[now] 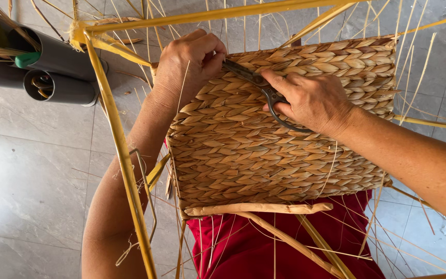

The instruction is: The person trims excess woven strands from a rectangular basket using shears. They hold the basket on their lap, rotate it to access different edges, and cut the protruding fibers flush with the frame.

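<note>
Tan woven basket panel (264, 155) lies flat on the lap; dark scissors (264, 88) apparently rest across its top.

**Grey tiled floor under the weaving**

A floor (37, 170) of large grey stone-look tiles with thin pale joints is carrying everything here. Two dark grey plastic pipes (63, 77) are lying on it at the upper left, side by side, their open ends facing the camera. Thin straw-coloured fibre scraps (130, 77) are lying scattered over the tiles beside the pipes.
</note>
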`<state>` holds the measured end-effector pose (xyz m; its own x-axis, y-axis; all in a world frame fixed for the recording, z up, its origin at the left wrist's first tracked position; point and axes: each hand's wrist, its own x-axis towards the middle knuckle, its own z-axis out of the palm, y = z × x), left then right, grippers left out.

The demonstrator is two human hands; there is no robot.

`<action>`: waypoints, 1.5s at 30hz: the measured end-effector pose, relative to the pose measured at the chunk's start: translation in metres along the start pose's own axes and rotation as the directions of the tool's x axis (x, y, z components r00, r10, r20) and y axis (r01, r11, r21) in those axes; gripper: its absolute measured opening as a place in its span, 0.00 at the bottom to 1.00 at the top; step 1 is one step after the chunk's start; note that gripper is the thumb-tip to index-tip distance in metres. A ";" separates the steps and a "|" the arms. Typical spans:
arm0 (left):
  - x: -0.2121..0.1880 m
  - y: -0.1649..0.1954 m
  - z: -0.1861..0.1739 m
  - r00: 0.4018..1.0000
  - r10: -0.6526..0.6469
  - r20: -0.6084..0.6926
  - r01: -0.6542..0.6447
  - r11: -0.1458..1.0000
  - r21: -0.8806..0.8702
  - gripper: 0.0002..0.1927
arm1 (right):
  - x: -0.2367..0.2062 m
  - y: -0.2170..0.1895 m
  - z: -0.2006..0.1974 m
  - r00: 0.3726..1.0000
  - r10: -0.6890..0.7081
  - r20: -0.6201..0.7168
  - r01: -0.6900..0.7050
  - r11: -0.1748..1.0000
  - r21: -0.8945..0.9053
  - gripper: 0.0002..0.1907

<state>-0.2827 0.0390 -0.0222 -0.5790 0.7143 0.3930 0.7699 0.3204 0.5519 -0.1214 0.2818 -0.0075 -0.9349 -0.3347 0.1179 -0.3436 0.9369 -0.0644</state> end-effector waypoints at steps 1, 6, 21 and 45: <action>0.001 -0.002 0.003 1.000 0.007 -0.025 -0.007 1.000 -0.014 0.03 | -0.001 0.000 0.001 1.000 -0.005 -0.004 0.005 1.000 -0.012 0.37; 0.000 -0.007 -0.005 0.983 -0.075 -0.167 0.047 0.985 -0.165 0.04 | -0.011 -0.007 -0.004 0.990 -0.118 -0.075 0.117 0.993 -0.010 0.31; -0.001 0.033 -0.012 0.940 0.155 0.304 -0.145 0.988 -0.055 0.11 | -0.066 0.019 -0.046 0.987 0.052 0.151 -0.046 0.998 -0.047 0.39; -0.011 0.037 -0.012 0.949 0.164 0.270 -0.062 0.935 -0.348 0.04 | -0.081 0.017 -0.057 0.954 0.078 0.290 -0.070 0.997 -0.038 0.41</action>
<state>-0.2511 0.0350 0.0028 -0.3511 0.8981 0.2649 0.6629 0.0386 0.7477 -0.0468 0.3303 0.0380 -0.9444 -0.2750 -0.1800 -0.2733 0.9613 -0.0349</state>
